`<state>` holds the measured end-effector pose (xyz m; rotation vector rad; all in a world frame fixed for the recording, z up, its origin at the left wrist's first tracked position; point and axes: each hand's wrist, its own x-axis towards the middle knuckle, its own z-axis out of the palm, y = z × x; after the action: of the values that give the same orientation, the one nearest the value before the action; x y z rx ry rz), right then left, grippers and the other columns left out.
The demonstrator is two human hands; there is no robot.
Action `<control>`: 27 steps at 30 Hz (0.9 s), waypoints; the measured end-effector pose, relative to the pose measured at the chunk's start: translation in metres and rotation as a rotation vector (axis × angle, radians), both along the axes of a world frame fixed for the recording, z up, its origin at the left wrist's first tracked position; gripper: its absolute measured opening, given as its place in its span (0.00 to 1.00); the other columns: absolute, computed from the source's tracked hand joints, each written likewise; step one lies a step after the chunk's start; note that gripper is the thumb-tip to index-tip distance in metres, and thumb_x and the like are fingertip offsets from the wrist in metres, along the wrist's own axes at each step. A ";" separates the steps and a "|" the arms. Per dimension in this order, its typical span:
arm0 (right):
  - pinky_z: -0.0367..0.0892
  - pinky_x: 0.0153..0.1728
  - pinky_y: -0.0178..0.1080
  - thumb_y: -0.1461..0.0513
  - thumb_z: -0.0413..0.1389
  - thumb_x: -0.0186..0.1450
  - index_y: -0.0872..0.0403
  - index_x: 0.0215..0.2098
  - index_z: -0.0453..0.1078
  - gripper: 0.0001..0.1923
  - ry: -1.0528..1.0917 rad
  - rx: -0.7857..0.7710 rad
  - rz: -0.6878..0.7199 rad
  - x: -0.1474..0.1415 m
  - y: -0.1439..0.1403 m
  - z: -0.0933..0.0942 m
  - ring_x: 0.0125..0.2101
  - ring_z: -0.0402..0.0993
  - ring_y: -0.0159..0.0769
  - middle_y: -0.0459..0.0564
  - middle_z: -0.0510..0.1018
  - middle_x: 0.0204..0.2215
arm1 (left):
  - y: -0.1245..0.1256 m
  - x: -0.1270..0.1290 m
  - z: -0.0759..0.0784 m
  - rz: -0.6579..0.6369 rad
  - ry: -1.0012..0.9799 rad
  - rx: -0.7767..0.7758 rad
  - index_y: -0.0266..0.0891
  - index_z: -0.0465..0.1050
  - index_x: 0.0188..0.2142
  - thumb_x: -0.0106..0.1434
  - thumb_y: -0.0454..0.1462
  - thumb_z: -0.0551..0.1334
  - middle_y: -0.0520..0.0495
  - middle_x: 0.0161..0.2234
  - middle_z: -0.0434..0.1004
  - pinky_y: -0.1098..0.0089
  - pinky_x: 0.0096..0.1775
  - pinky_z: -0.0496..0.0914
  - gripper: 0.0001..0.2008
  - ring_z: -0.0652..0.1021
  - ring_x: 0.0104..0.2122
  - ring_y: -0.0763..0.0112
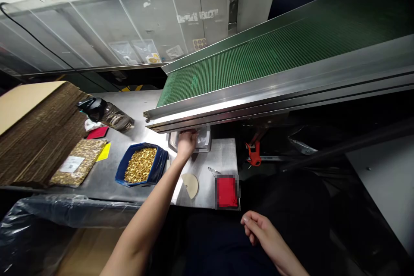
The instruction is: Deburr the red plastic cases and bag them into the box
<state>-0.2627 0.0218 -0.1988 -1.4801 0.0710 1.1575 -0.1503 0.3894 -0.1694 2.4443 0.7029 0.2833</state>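
My left hand (186, 142) reaches into a small whitish plastic bin (203, 149) tucked below the conveyor's low end. Its fingers are curled among clear plastic, and what they grip is hidden. Over my dark-clothed lap, my right hand (258, 229) is loosely closed with nothing visible in it. Beside my left forearm stands a blue bin (120, 172) filled with small gold-coloured pieces (140, 164). A beige part-round disc (190, 185) lies on the metal table (207, 196), near a red item (227, 191) at the table's corner.
A green ribbed conveyor (239, 62) slopes up to the right. On the left are stacked cardboard (42, 133), a water bottle (114, 116) and a bag of gold pieces (80, 161). An orange clamp (254, 155) sits right of the table; a plastic-lined box (90, 246) stands below.
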 end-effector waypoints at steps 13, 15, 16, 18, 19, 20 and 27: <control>0.69 0.40 0.41 0.48 0.56 0.71 0.47 0.43 0.72 0.13 -0.805 -0.061 0.012 0.063 0.048 0.082 0.37 0.75 0.42 0.51 0.78 0.40 | -0.135 -0.121 0.038 0.003 -0.238 -0.966 0.39 0.74 0.32 0.69 0.53 0.60 0.48 0.29 0.73 0.68 0.36 0.67 0.20 0.72 0.31 0.67; 0.69 0.38 0.41 0.48 0.59 0.68 0.46 0.43 0.71 0.13 -0.826 -0.107 0.096 0.066 0.056 0.083 0.35 0.76 0.41 0.49 0.79 0.39 | -0.155 -0.124 0.038 -0.001 -0.212 -1.138 0.39 0.76 0.35 0.69 0.54 0.60 0.46 0.31 0.76 0.67 0.36 0.69 0.21 0.75 0.31 0.66; 0.68 0.38 0.41 0.48 0.60 0.68 0.46 0.42 0.70 0.13 -0.824 -0.148 0.138 0.066 0.058 0.082 0.34 0.76 0.41 0.48 0.80 0.38 | -0.163 -0.125 0.038 -0.001 -0.206 -1.245 0.38 0.77 0.38 0.70 0.55 0.59 0.44 0.33 0.78 0.66 0.38 0.71 0.22 0.77 0.33 0.64; 0.67 0.35 0.40 0.49 0.59 0.68 0.46 0.42 0.69 0.12 -0.824 -0.250 0.182 0.064 0.058 0.076 0.33 0.77 0.42 0.47 0.81 0.35 | -0.175 -0.127 0.038 -0.014 -0.211 -1.447 0.38 0.78 0.45 0.70 0.56 0.58 0.40 0.40 0.81 0.62 0.45 0.73 0.24 0.80 0.41 0.59; 0.65 0.34 0.39 0.50 0.59 0.68 0.46 0.42 0.69 0.11 -0.830 -0.300 0.189 0.062 0.055 0.073 0.33 0.78 0.42 0.46 0.81 0.35 | -0.179 -0.128 0.037 -0.029 -0.216 -1.511 0.38 0.78 0.49 0.69 0.55 0.61 0.39 0.44 0.81 0.61 0.49 0.73 0.24 0.80 0.45 0.57; 0.64 0.33 0.39 0.51 0.58 0.69 0.46 0.41 0.69 0.09 -0.830 -0.336 0.195 0.060 0.052 0.070 0.32 0.78 0.41 0.46 0.81 0.34 | -0.182 -0.129 0.036 -0.045 -0.211 -1.535 0.39 0.78 0.50 0.67 0.53 0.65 0.39 0.47 0.81 0.61 0.51 0.73 0.22 0.80 0.48 0.56; 0.66 0.32 0.37 0.52 0.57 0.70 0.45 0.45 0.70 0.09 -0.756 -0.354 0.201 0.046 0.024 0.057 0.30 0.77 0.37 0.44 0.79 0.31 | -0.192 -0.124 0.013 0.117 -0.085 -1.501 0.35 0.82 0.37 0.65 0.47 0.69 0.43 0.36 0.83 0.70 0.39 0.74 0.15 0.81 0.35 0.67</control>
<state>-0.2171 0.0462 -0.1416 -2.1969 -0.4197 0.6894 -0.2743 0.1979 -0.1565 0.9592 0.6381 -0.1093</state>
